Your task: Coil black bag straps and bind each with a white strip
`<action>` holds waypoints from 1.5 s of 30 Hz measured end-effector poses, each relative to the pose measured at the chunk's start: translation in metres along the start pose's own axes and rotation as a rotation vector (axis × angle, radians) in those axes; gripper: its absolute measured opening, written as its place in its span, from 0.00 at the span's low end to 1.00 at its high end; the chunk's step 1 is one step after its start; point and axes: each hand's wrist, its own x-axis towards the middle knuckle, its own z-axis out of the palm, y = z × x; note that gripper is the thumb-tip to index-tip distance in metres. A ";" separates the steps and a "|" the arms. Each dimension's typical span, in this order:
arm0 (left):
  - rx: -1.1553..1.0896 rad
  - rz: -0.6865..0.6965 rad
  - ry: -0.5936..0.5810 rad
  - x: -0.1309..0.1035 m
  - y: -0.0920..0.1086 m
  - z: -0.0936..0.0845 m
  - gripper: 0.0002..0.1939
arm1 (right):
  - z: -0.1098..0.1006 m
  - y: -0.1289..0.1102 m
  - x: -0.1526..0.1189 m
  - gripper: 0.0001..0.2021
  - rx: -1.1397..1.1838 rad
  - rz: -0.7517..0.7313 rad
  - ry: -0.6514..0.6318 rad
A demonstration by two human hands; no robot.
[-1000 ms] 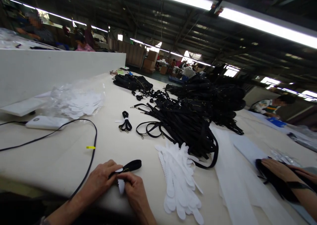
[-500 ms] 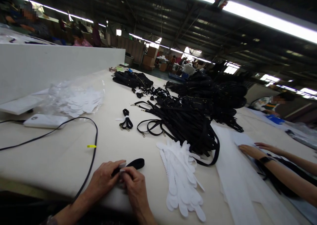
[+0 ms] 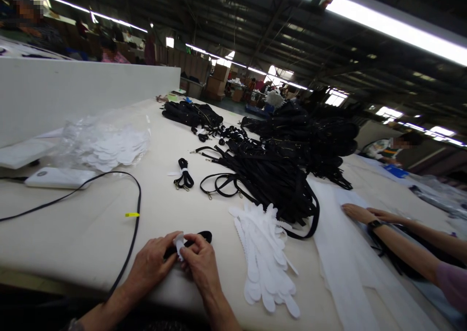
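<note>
Close to the table's front edge, my left hand (image 3: pixel 153 257) is closed around a folded black strap (image 3: pixel 206 235), whose looped end sticks out past my right hand. My right hand (image 3: pixel 201 262) pinches a white strip (image 3: pixel 179 242) that wraps over the strap between my hands. Part of the strap is hidden by my fingers. Right of my hands lies a pile of white strips (image 3: pixel 268 263) with rounded ends and notched edges. A coiled black strap (image 3: pixel 184 176) with metal clasps, bound by a white band, rests farther back.
Loose black straps (image 3: pixel 270 185) heap mid-table, with black bags (image 3: pixel 302 127) behind. At left are a clear plastic bag (image 3: pixel 113 144), a white box-shaped device (image 3: pixel 60 177) and a dark cable (image 3: pixel 137 200). A co-worker's hands (image 3: pixel 359 214) touch white sheets (image 3: pixel 339 253) at right.
The white strip now stands up more visibly between my fingers, and my right hand has shifted slightly over the strap. The co-worker's arms have moved slightly left in view.
</note>
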 end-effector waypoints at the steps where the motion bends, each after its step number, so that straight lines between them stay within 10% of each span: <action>1: 0.002 0.006 0.004 -0.001 0.000 0.000 0.22 | 0.000 -0.001 0.000 0.19 -0.001 0.003 0.000; 27: 0.007 0.124 0.029 -0.007 0.002 0.001 0.17 | -0.006 -0.012 0.009 0.23 -0.243 -0.088 -0.053; 45: 0.070 0.169 0.053 -0.006 0.002 0.002 0.21 | -0.004 -0.009 0.009 0.23 0.048 -0.010 -0.074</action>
